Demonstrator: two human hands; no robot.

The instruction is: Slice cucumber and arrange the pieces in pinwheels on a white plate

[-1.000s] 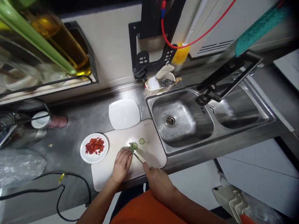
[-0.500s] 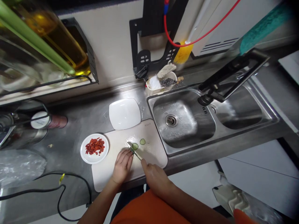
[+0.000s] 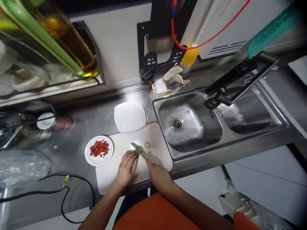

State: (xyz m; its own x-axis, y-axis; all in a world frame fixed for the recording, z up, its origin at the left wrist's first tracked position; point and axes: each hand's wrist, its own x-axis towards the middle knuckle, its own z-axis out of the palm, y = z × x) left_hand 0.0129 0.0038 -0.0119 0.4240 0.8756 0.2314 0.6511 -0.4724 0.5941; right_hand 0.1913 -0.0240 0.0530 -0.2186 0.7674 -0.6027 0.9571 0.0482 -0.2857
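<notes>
Right hand [image 3: 159, 175] grips a knife [image 3: 141, 155], left hand [image 3: 127, 166] pinches mostly hidden cucumber [image 3: 136, 153]; two slices [image 3: 147, 145] lie cut, the rest apparently uncut.

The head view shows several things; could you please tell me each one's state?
Left hand: holding mostly hidden cucumber piece
Right hand: gripping knife
Knife: angled over cutting board
Cucumber slices: cut, lying flat
Cutting board: flat, wet patch
Round plate: holding chopped red pieces
Square plate: face up
Left sink basin: wet

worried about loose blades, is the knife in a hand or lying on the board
In the right hand, which grips the knife by its near end, blade over the cutting board.
</notes>
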